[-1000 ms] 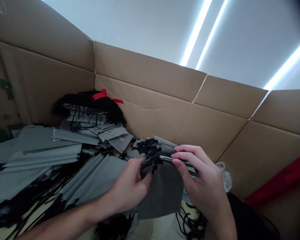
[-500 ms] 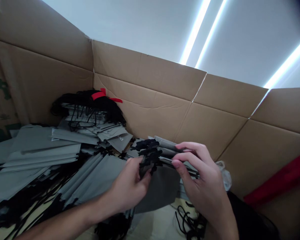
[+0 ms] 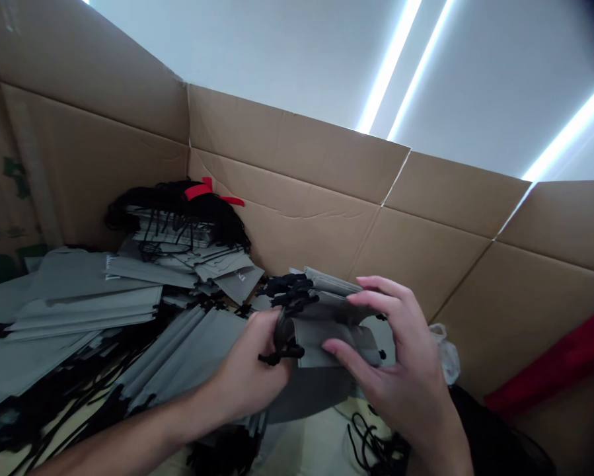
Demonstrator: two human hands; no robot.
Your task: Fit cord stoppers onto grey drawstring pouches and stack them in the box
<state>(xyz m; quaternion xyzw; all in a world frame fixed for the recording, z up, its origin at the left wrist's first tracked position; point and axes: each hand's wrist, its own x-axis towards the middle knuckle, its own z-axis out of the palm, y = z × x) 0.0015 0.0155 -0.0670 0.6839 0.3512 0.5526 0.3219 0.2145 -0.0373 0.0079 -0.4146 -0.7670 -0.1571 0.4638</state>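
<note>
A bundle of grey drawstring bags (image 3: 334,305) with black cord ends is held up in the middle of the head view. My left hand (image 3: 259,354) is closed round the cord end of this bundle, its fingers partly hidden behind the fabric. The foremost bag (image 3: 356,338) curls down away from the others, a knotted black cord hanging by my left hand. At the right end, my right hand (image 3: 400,350) is open, thumb and fingers spread wide. Its thumb lies against the curled bag, while its fingertips are at the edge of the bags behind.
Tall cardboard walls (image 3: 287,185) stand behind and at the left. Grey bags (image 3: 78,291) lie in piles at the left; a black-corded stack with a red strap (image 3: 197,192) sits in the corner. Loose black cords (image 3: 369,443), a clear plastic bag (image 3: 445,354) and red material (image 3: 549,363) are at the right.
The foremost bag has folded down from the bundle, showing its grey face. My right hand has spread wider, its thumb moving left and down. My left hand keeps its grip.
</note>
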